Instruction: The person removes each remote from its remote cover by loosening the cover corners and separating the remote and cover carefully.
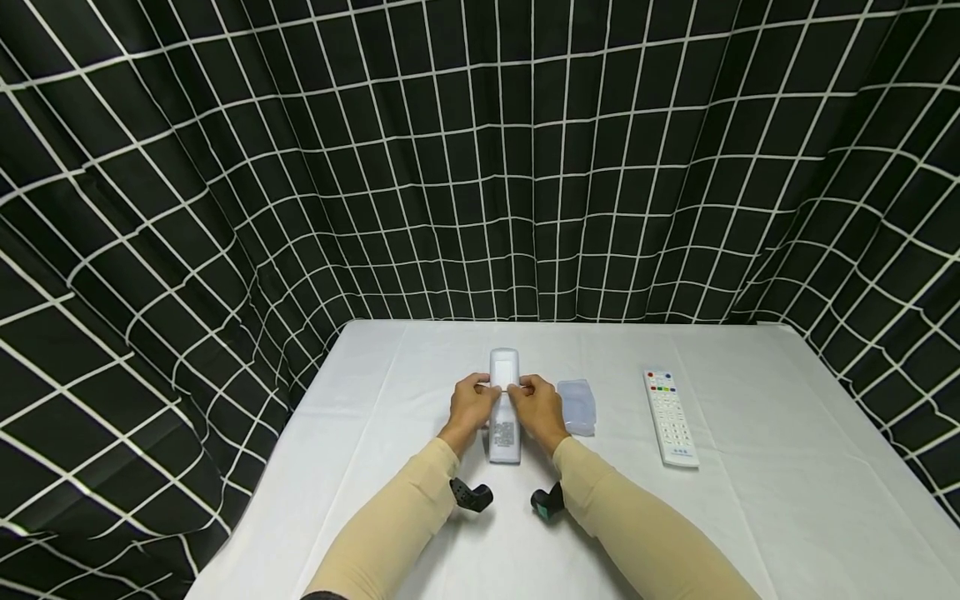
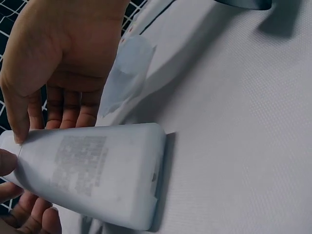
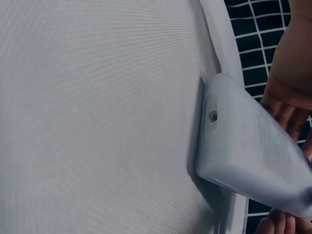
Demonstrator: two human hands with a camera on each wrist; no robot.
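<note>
A white remote control lies back side up on the table, a block of printed text on its lower half. My left hand grips its left edge, and my right hand grips the opposite edge. Both thumbs press on the back near a seam across the middle; the other fingers are at the sides, partly hidden. In the left wrist view, the lower end of the remote shows its rounded edge and a shadow below it. A small dark hole marks that end in the right wrist view.
Just right of my right hand lies a translucent bluish piece, flat on the white tablecloth. Farther right rests a second white remote, buttons up. A black curtain with white grid lines surrounds the table's back and sides.
</note>
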